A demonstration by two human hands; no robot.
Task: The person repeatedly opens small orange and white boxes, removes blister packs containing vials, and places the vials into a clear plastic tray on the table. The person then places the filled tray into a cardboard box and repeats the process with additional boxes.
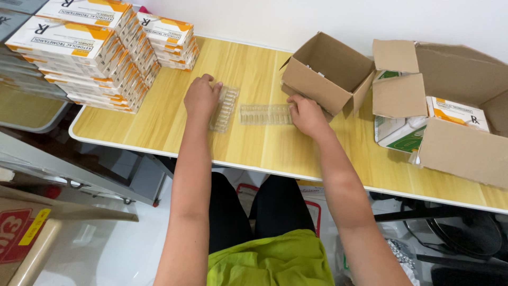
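Left hand pressed flat on one clear ampoule tray, right hand pinching the end of another clear tray, both lying on the wooden surface beside a small open carton.

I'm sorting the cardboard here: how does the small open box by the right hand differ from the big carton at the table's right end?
The small open box is much smaller than the big carton. The small box lies tipped, its opening facing up and left; the carton's flaps spread wide. White-and-orange and green packs show inside the carton; the small box's contents are hard to make out. Both are plain brown cardboard.
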